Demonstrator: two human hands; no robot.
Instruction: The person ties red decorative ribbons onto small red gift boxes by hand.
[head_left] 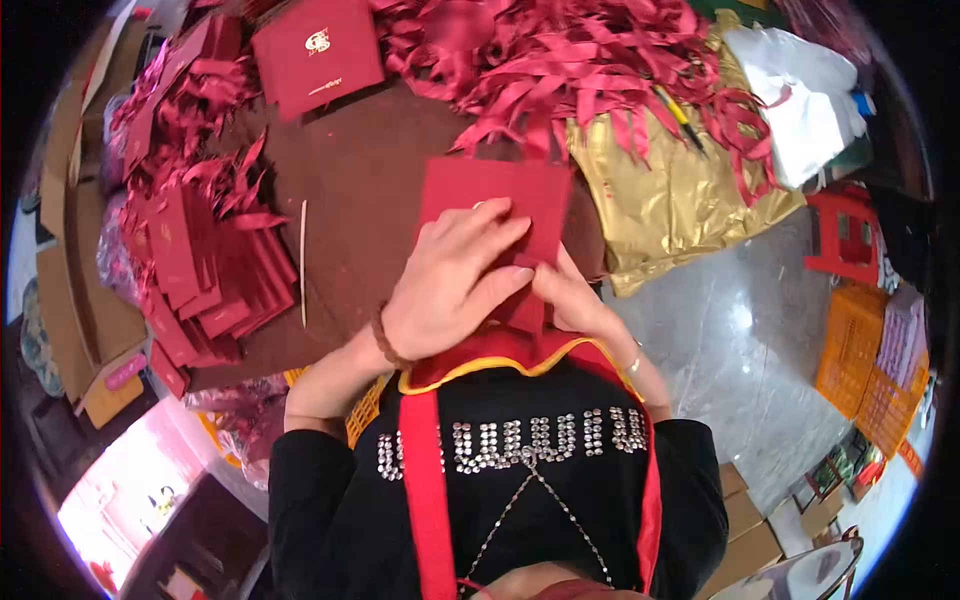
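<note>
Red card (500, 180), centre frame, pinched by left hand (450, 285) and right hand (578, 298), both closed on it; stacked cards (205, 275) at left apparently finished, ribbon heap (560, 60) above seemingly unused.

One left hand (450, 285), one right hand (578, 298), one flat red card folder (480, 185) between them, one red gold-stamped square box (318, 52) lay beyond, one thin pale stick (304, 260) leftward, one gold foil bag (670, 200) rightward.

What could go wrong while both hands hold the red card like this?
The left hand covers much of the red card, so the right hand may fold it crookedly. Loose ribbons lie just behind the card and could snag on it. The thin stick lies loose nearby and might get knocked away.
</note>
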